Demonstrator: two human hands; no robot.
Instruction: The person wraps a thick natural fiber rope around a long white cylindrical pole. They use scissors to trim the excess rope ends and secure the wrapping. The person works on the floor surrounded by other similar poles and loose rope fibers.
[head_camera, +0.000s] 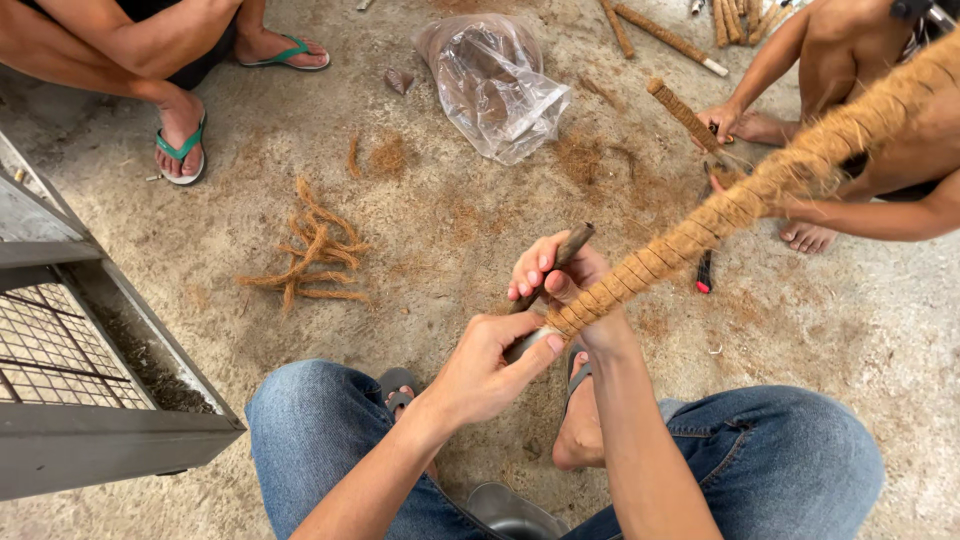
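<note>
My left hand (490, 375) had its fingers clenched around the bare grey end of a coir-wrapped pole (690, 235), thumb pressed flat along it. My right hand (560, 280) gripped a short brown stick (562, 255), fingers curled tight, just above the pole's wound end. The pole was rough and fibrous, bound in neat golden rope turns, slanting up to the right. Loose coir strands (310, 255) lay on the dusty concrete floor (450, 210), near a crumpled clear plastic bag (495, 85).

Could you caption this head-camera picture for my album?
Two hands grip a fibre-wrapped pole above a dusty floor.
</note>
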